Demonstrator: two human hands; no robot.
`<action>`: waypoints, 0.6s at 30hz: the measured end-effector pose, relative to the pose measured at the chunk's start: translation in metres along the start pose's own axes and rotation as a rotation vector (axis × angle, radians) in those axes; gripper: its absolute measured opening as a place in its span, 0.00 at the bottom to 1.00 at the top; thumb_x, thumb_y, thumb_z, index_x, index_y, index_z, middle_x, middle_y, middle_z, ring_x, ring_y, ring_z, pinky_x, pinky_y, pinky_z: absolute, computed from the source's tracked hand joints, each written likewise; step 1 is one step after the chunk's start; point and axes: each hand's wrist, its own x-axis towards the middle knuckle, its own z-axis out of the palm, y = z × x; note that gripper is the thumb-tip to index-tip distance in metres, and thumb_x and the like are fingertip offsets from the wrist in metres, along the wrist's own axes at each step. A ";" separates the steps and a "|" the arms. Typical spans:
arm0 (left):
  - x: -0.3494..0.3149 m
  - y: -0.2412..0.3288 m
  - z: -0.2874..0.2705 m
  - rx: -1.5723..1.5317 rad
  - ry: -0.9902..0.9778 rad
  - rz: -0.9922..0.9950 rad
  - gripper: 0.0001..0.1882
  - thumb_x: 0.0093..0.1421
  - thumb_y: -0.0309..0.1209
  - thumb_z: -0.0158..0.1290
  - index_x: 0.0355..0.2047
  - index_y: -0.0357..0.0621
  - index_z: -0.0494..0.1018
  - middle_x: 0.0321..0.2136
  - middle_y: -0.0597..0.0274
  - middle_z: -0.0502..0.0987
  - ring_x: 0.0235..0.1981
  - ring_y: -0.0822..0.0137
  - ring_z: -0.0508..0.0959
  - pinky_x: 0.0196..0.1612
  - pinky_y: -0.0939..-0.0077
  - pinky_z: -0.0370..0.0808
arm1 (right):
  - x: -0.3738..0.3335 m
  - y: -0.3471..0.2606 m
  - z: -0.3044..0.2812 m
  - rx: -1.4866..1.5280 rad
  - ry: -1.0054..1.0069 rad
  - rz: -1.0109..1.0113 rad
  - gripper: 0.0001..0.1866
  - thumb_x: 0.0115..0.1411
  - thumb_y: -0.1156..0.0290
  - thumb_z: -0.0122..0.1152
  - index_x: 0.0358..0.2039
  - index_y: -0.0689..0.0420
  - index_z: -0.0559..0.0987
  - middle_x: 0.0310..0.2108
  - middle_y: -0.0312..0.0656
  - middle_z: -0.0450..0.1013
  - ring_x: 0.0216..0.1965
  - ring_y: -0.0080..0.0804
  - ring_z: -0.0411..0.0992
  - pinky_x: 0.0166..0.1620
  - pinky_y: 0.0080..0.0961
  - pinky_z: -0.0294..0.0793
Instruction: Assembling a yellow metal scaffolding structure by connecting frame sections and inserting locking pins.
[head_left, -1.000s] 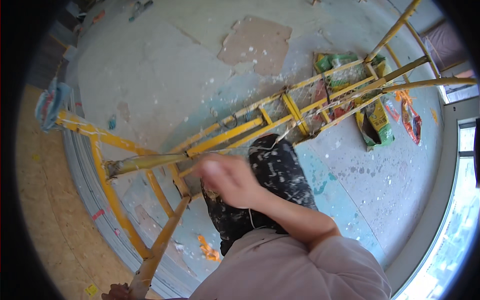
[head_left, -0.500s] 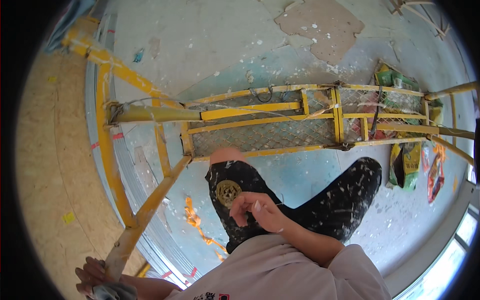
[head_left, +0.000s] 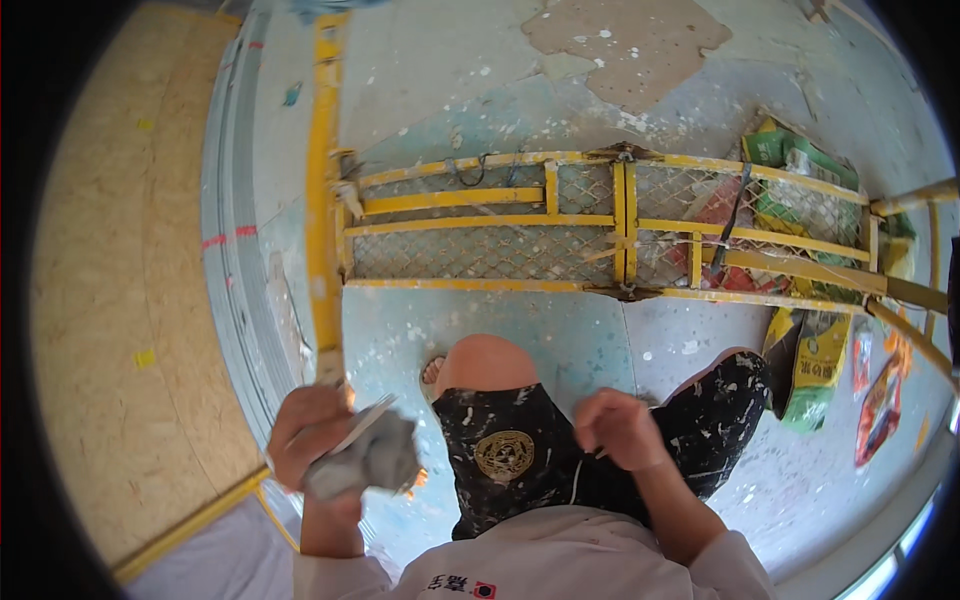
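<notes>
My left hand (head_left: 312, 430) is closed around a crumpled grey, cloth-like bundle (head_left: 375, 455) with a thin pale edge sticking up from it. It is just at the lower end of a yellow metal end frame (head_left: 324, 200); blur hides whether it touches the bar. The frame stands across the left end of a yellow platform with a mesh deck (head_left: 480, 285). Over my paint-spotted black shorts (head_left: 530, 410), my right hand (head_left: 622, 428) has its fingers curled in. A white cord (head_left: 575, 482) hangs just below them; what the fingers hold, if anything, cannot be made out.
Long grey metal strips (head_left: 235, 200) lie between the floor and a tan board (head_left: 110, 300) on the left. Green and yellow sacks (head_left: 818, 355) and a red wrapper (head_left: 880, 415) lie at the right. A torn brown sheet (head_left: 630, 45) is on the floor beyond the platform.
The yellow end frame has swung inward, toward the platform's end. My left hand has come up and right with the grey bundle. My right hand has moved right over my lap.
</notes>
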 end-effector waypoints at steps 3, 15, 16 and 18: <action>-0.004 0.000 0.043 0.042 -0.105 0.073 0.31 0.54 0.60 0.60 0.31 0.37 0.78 0.27 0.54 0.76 0.28 0.54 0.78 0.33 0.62 0.77 | -0.055 -0.043 -0.049 -0.104 0.151 0.054 0.43 0.60 0.28 0.48 0.39 0.65 0.76 0.31 0.42 0.72 0.30 0.29 0.71 0.35 0.26 0.71; -0.021 -0.016 0.215 0.126 -0.362 0.157 0.20 0.41 0.42 0.66 0.30 0.43 0.77 0.24 0.60 0.74 0.22 0.58 0.76 0.25 0.67 0.72 | -0.101 -0.128 -0.132 0.303 0.108 0.165 0.36 0.70 0.37 0.36 0.56 0.60 0.69 0.49 0.52 0.73 0.53 0.46 0.72 0.54 0.46 0.72; -0.030 -0.016 0.226 0.145 -0.410 0.129 0.20 0.40 0.42 0.67 0.30 0.44 0.77 0.24 0.60 0.74 0.22 0.57 0.76 0.25 0.66 0.72 | -0.110 -0.132 -0.134 0.248 0.127 0.180 0.35 0.70 0.38 0.37 0.58 0.59 0.69 0.52 0.53 0.72 0.55 0.46 0.71 0.56 0.48 0.72; -0.044 -0.024 0.255 0.154 -0.446 0.103 0.20 0.40 0.43 0.67 0.31 0.45 0.77 0.24 0.61 0.74 0.23 0.57 0.75 0.26 0.66 0.72 | -0.124 -0.140 -0.136 0.251 0.156 0.168 0.34 0.71 0.40 0.38 0.59 0.59 0.68 0.53 0.53 0.71 0.55 0.47 0.71 0.57 0.49 0.71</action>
